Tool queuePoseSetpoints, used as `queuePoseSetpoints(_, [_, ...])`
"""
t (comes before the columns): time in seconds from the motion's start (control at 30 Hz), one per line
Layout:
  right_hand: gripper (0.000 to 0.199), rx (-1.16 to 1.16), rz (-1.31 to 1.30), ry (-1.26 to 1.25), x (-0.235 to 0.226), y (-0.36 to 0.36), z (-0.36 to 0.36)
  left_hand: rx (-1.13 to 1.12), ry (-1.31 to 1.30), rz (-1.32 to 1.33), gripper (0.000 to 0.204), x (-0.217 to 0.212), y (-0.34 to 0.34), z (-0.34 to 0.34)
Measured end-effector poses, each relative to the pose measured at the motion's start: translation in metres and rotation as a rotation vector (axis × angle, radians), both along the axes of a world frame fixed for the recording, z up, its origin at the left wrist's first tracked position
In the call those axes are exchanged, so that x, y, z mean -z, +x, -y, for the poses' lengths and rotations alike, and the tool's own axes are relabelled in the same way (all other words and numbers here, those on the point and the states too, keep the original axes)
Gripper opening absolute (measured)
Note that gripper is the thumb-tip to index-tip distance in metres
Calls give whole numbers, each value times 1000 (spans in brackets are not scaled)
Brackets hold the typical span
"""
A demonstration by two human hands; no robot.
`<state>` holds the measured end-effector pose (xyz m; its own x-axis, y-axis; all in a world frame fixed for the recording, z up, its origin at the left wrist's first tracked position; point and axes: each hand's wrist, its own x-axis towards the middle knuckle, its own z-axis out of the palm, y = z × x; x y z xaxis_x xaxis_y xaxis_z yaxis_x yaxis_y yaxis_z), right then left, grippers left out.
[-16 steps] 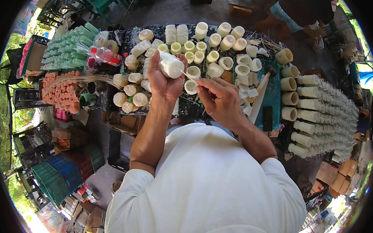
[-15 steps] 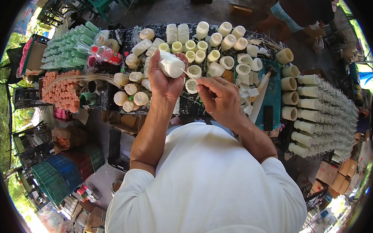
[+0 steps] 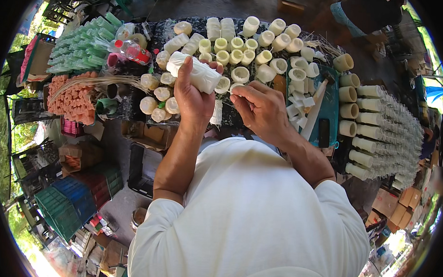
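My left hand (image 3: 193, 98) is wrapped around a white pillar candle (image 3: 203, 77) with a ridged, carved-looking side, held tilted above the table. Its plain end points right, toward my right hand (image 3: 261, 106). The thumb and fingertips of that hand are pinched together a short way from the candle; whatever sits between them is too small to make out. Behind and beyond the candle stand several pale, hollow round moulds (image 3: 240, 74). Left of my left wrist, several cream rounded pieces (image 3: 148, 105) in clear wrap lie grouped.
A teal tray (image 3: 329, 120) at right holds a hammer, white offcuts and a dark phone (image 3: 323, 132). Rows of white candles (image 3: 365, 144) with long wicks fill the far right. Green pieces (image 3: 83, 46), salmon pieces (image 3: 69, 99) and a red-labelled bottle (image 3: 134, 52) are at left. Crates (image 3: 60, 206) stand below.
The candle has turned in my left hand, so its ridged side now shows. The thin pale wick seen earlier between its end and my right fingers is no longer visible.
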<state>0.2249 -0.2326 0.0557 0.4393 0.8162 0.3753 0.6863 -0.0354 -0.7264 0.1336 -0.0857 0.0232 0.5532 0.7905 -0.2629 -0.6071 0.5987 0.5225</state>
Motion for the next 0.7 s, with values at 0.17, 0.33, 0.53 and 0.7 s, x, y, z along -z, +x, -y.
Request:
queuePoseSetpoints(0.17, [9,24,59,30,3,-4,-7,43,-10,32,33,0,-1,1])
queuePoseSetpoints(0.33, [13,-4,70,11,9,-7,-18,107,-1,0,44,6,-4,3])
queuePoseSetpoints(0.53, [15,29,-155,-55,3,-9,2,46,-23,-11,34,4,-3,-3])
queuePoseSetpoints(0.7, [14,35,-30,3,7,-10,-6,73,11,13,38,12,-3,-7])
